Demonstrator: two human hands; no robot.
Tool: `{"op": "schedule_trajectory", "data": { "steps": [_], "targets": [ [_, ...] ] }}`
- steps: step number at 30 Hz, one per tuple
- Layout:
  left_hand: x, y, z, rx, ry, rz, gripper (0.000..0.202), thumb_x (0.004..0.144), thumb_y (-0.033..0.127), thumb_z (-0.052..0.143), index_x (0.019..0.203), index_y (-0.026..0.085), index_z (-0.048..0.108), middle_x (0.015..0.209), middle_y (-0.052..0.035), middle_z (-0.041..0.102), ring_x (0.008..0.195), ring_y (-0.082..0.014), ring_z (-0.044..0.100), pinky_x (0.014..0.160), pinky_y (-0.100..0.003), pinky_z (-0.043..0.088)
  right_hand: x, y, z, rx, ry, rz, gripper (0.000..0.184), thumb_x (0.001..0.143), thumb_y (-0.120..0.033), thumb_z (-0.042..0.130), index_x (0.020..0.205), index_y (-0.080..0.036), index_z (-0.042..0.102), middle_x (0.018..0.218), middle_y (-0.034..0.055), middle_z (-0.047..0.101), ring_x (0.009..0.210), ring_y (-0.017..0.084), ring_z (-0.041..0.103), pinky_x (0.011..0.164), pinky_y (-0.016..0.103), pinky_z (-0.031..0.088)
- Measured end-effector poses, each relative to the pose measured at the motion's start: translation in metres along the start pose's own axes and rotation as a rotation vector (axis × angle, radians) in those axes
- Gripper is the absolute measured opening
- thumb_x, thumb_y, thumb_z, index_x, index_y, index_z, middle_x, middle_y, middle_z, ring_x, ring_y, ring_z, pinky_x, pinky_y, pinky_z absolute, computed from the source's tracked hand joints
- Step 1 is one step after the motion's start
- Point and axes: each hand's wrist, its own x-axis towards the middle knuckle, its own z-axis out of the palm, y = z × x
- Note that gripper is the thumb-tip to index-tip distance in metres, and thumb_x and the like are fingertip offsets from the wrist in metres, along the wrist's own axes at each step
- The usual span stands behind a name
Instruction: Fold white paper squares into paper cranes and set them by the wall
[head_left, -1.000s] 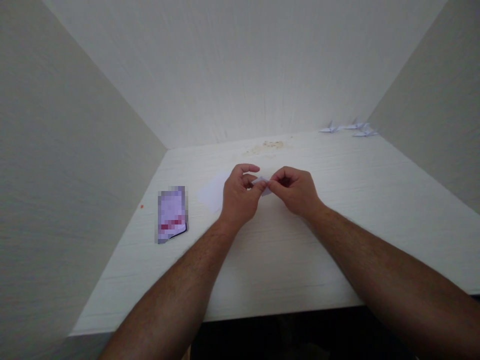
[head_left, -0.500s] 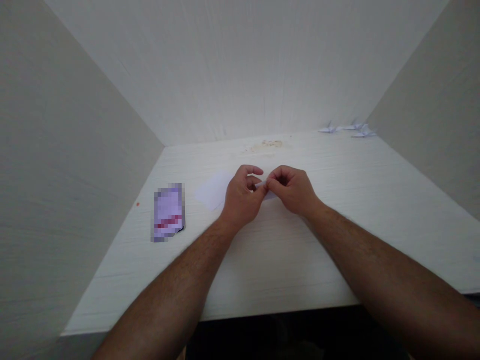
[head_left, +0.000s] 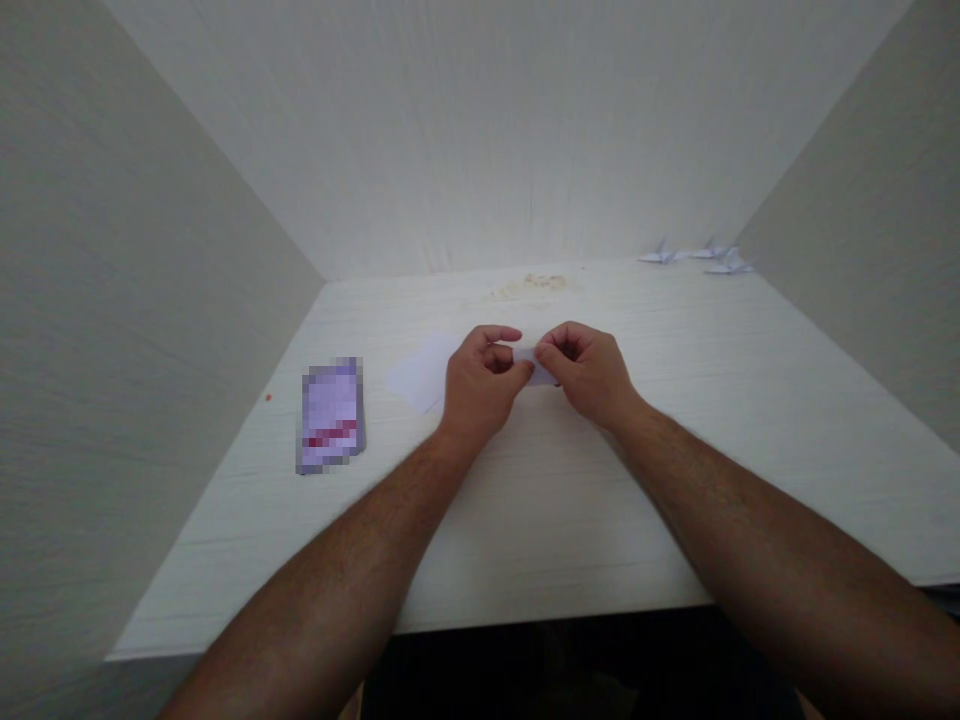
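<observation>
A small folded piece of white paper (head_left: 537,364) is pinched between both my hands over the middle of the white table (head_left: 570,500). My left hand (head_left: 478,388) grips its left end with thumb and curled fingers. My right hand (head_left: 589,372) pinches its right end, fingers closed. Most of the paper is hidden by the fingers. A flat white sheet (head_left: 418,372) lies on the table just left of my left hand.
A blurred purple-and-white card or packet (head_left: 331,415) lies at the left of the table. Three small folded paper cranes (head_left: 697,256) stand at the back right corner. A brownish stain (head_left: 534,285) marks the far middle. Walls close in on three sides.
Both hands keep their pinch on the folded paper, and the fingers have shifted slightly along it. The view has tilted a little.
</observation>
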Motion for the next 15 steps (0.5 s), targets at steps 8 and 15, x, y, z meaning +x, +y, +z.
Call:
{"op": "schedule_trajectory", "data": {
  "steps": [8, 15],
  "targets": [
    [0.0001, -0.0039, 0.002, -0.081, -0.001, -0.026, 0.033, 0.066, 0.016, 0.073, 0.097, 0.02, 0.063, 0.06, 0.007, 0.055, 0.052, -0.0079, 0.048, 0.052, -0.021, 0.038, -0.0007, 0.0034, -0.0002, -0.012, -0.005, -0.007, 0.017, 0.076, -0.032, 0.066, 0.066, -0.02, 0.059, 0.059, -0.003, 0.055, 0.054, 0.01, 0.046, 0.051, 0.026, 0.036],
    [-0.0007, -0.0013, 0.0015, 0.015, -0.021, -0.058, 0.013, 0.073, 0.029, 0.074, 0.071, 0.017, 0.068, 0.059, 0.0027, 0.06, 0.054, -0.0091, 0.049, 0.051, -0.022, 0.036, -0.0013, 0.0009, 0.0006, -0.043, 0.003, -0.016, 0.018, 0.075, -0.03, 0.067, 0.064, -0.019, 0.058, 0.058, -0.0034, 0.055, 0.055, 0.01, 0.044, 0.051, 0.025, 0.034]
  ]
}}
